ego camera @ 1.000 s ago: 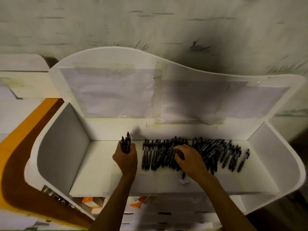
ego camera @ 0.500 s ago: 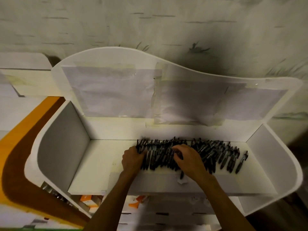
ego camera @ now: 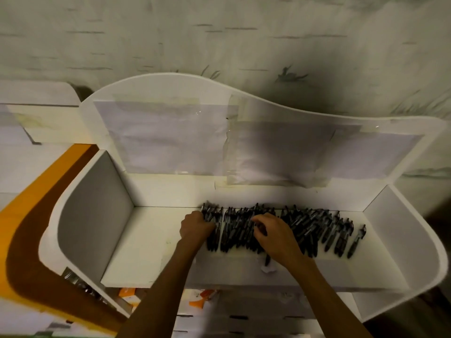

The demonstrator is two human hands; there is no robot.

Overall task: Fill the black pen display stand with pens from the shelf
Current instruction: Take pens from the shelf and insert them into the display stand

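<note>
A pale papered wall (ego camera: 219, 40) fills the upper half of the frame, and below it stands the white shelf (ego camera: 151, 242) with its curved back panel and rounded side walls, spanning most of the lower half. Two sheets of paper (ego camera: 166, 137) are taped side by side on that back panel, the right one in shadow. At the lower left of the frame an orange and brown curved band (ego camera: 29, 215) runs beside the shelf. On the shelf floor, from the middle out toward the right of the frame, lies a long heap of black pens (ego camera: 314, 228), mostly pointing from back to front and overlapping each other; one pen (ego camera: 356, 241) lies a little apart at the right end. My left hand (ego camera: 195, 228) is at the left end of the heap with its fingers curled around a small bunch of pens (ego camera: 211, 215), the tops of which show above my knuckles, slightly blurred. My right hand (ego camera: 273, 234) rests on the middle of the heap, fingers bent down among the pens; I cannot tell whether it actually grips any. Just below my right wrist a small scrap of white paper (ego camera: 268, 268) lies on the shelf's front part. The black display stand is not in view.
</note>
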